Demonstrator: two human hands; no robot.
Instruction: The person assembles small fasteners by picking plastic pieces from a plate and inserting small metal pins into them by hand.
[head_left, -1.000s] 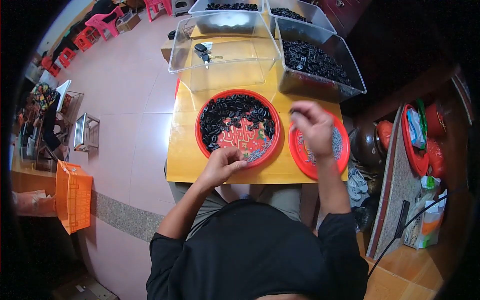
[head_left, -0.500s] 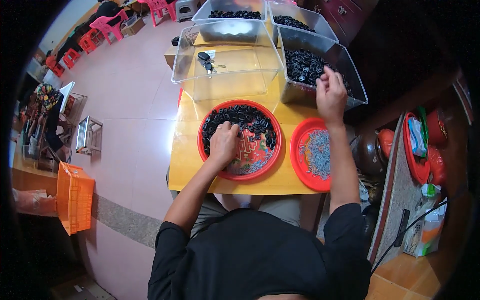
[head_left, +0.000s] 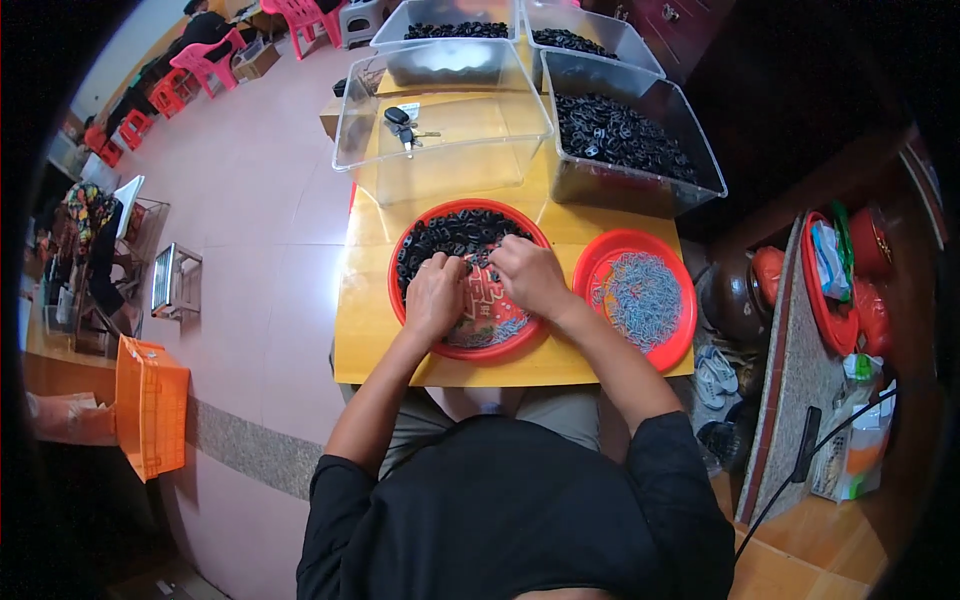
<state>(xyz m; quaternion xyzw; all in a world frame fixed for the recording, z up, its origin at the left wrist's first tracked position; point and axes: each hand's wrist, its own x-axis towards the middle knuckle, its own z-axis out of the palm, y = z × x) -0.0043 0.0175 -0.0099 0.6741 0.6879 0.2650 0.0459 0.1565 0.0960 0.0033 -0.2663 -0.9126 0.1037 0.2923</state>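
Observation:
Over a round red tray (head_left: 470, 354) on the yellow table, both my hands work close together with fingers bent inward. My left hand (head_left: 437, 298) is closed in a pinch near the tray's middle; what its fingertips hold is too small to make out. A little to the right, my right hand (head_left: 532, 278) is pinched too, its fingertips over small black oval plastic pieces (head_left: 458, 232) and their contents hidden. These pieces fill the tray's far half. Thin grey metal pins (head_left: 507, 328) lie at its near right. A second red plate (head_left: 683, 335) on the right holds a heap of similar pins.
Behind the tray stands a clear plastic box (head_left: 460, 185) with keys (head_left: 400, 122) visible in it. Another clear box (head_left: 640, 185) at right is filled with black pieces; two more stand farther back. An orange crate (head_left: 150, 410) and metal stool (head_left: 177, 280) are on the left floor.
My right hand has come from the right-hand box of black pieces down and left to the tray, beside my left hand. My left hand has stayed over the tray.

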